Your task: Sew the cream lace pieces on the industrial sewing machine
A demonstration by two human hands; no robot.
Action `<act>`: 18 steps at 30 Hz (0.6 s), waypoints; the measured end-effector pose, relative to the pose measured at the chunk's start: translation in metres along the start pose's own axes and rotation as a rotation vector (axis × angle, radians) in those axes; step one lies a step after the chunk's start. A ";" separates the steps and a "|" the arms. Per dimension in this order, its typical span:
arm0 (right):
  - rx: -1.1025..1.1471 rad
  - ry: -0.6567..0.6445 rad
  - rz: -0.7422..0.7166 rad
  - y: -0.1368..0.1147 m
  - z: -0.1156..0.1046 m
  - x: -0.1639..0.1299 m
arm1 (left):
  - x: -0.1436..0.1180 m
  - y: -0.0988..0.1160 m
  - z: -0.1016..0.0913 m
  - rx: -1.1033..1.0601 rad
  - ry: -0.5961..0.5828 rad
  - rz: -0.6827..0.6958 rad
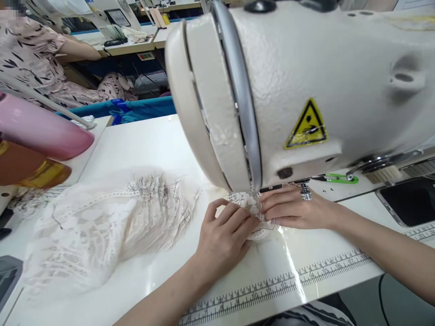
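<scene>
The white sewing machine [306, 81] looms nearest the camera, a yellow warning label [307, 127] on its side. Directly beneath the left end of the machine's head lies a small piece of white lace [261, 233], flat on the white table [136, 142], with both hands on it. The left hand [229, 226], just below the machine's end, has its fingers bent and their tips on the lace; whether it pinches the fabric or only presses it, I cannot tell. The right hand [299, 208], under the machine's lower edge, lays its fingers nearly straight and close together over the lace's right side; its thumb is hidden, so I cannot tell whether it grips.

To the left of the machine spreads a loose heap of white lace [84, 240] with dark thread ends. Farther left of it stand a pink bottle [44, 129] and a brown container [34, 165]. Under the machine's right part lie green-handled snips [343, 179] and a dark-screened phone [411, 203]. A printed ruler [285, 285] runs along the table edge below the machine. Beyond the machine, to the upper left, sits a co-worker [30, 59] in patterned clothing.
</scene>
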State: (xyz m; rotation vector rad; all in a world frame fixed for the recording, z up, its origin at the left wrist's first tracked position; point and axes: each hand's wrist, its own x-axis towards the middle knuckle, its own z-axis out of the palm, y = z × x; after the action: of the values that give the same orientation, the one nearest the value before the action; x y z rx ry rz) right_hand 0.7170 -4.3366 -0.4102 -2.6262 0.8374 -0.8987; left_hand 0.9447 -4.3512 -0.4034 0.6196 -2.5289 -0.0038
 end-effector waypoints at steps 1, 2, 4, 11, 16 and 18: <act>-0.001 0.009 0.001 0.000 0.000 -0.001 | 0.000 -0.001 0.000 -0.018 -0.011 0.020; -0.010 0.018 0.008 0.000 0.001 -0.002 | 0.000 -0.002 0.001 -0.045 -0.029 0.040; -0.048 0.026 0.032 0.000 0.002 -0.005 | 0.000 -0.003 0.003 -0.096 -0.089 0.059; -0.088 -0.004 0.079 -0.001 0.007 -0.007 | -0.001 -0.003 0.005 -0.086 -0.186 0.011; -0.122 0.010 0.094 -0.003 0.006 -0.006 | 0.000 -0.003 0.005 -0.073 -0.170 0.017; -0.187 0.022 0.111 -0.006 0.006 -0.006 | 0.001 -0.003 0.006 -0.081 -0.159 0.010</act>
State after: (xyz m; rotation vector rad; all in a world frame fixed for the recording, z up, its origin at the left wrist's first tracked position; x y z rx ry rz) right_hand 0.7194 -4.3280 -0.4149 -2.6978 1.1112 -0.8595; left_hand 0.9428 -4.3548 -0.4082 0.5958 -2.6697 -0.1579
